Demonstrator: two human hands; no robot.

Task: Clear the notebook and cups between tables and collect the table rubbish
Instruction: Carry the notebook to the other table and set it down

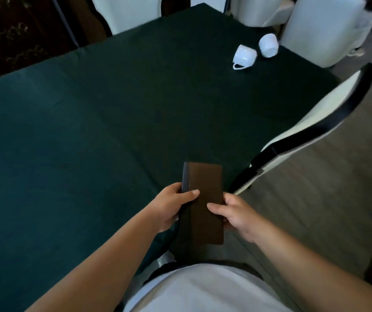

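Head view gives you no brand, label or writing to read: the brown cover of the notebook (205, 199) is plain, and so are the two white cups (244, 55). Your left hand (172, 207) grips the notebook along its left edge, thumb laid flat across the cover and the other fingers curled behind, where a darker, bluish edge shows beside the brown. Your right hand (234, 213) clasps the right edge, thumb on the cover pointing inward and fingers wrapped underneath, so both hands are closed on the same object and neither is free. The notebook stands lengthwise away from you, held above the near edge of the table (79, 131), which is covered in a dark green cloth; whether its far end touches the cloth you cannot tell (the angle hides any gap). A dark strap or cord hangs down from below your left hand. The cups sit well apart from your hands, at the far right corner of the table: the nearer one (244, 55) is tipped over with its handle toward you, and the farther one (268, 45) stands just beside it, tilted or upturned, hard to tell which. A white chair with dark trim (311, 122) is drawn up at the table's right side, near your right hand, and more white chairs (322, 28) stand beyond the cups.
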